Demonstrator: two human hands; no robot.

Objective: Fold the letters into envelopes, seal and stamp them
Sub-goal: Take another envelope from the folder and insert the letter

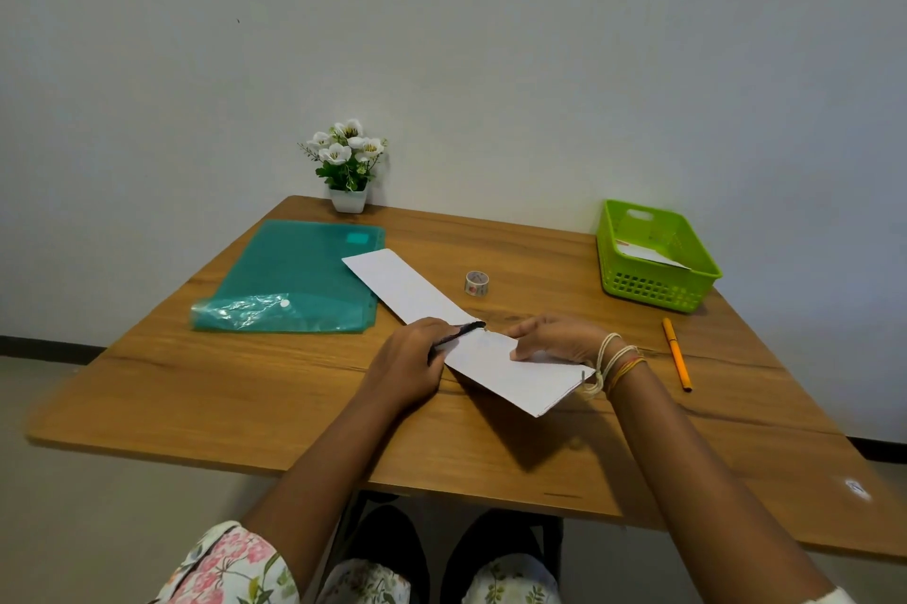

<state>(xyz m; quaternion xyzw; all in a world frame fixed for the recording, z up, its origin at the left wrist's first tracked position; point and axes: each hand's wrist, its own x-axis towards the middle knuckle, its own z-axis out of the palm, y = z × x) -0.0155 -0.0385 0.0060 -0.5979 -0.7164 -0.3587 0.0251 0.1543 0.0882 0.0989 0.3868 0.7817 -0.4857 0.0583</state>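
Creasing seems to be the step right now, as far as I can judge. The paper [441, 324] is a long white strip lying diagonally across the middle of the table [245, 387], one end near the folder [299, 279], the other toward the front edge. Left hand [412, 363] is closed around a black pen [459, 333] and resting on the sheet about halfway along. Right hand [554, 338] is pinching the near half of the sheet, fingers curled over its edge, so that part sits slightly lifted.

Guessing the pen is being run along a fold line, but I can't tell if a crease is there yet. Next move probably calls for bringing the near half over the far half, lining up the long edges, then pressing flat.

Tape roll [476, 283] stands just past the sheet, toward the back. Green basket [657, 289] at the back right corner has something white in it, maybe envelopes. Orange pen [677, 353] lies near the right edge. Flower pot [349, 198] at the back edge.

Writing: nothing readable. The tape has a tiny printed pattern, too small to make out, and the sheet looks blank from here.
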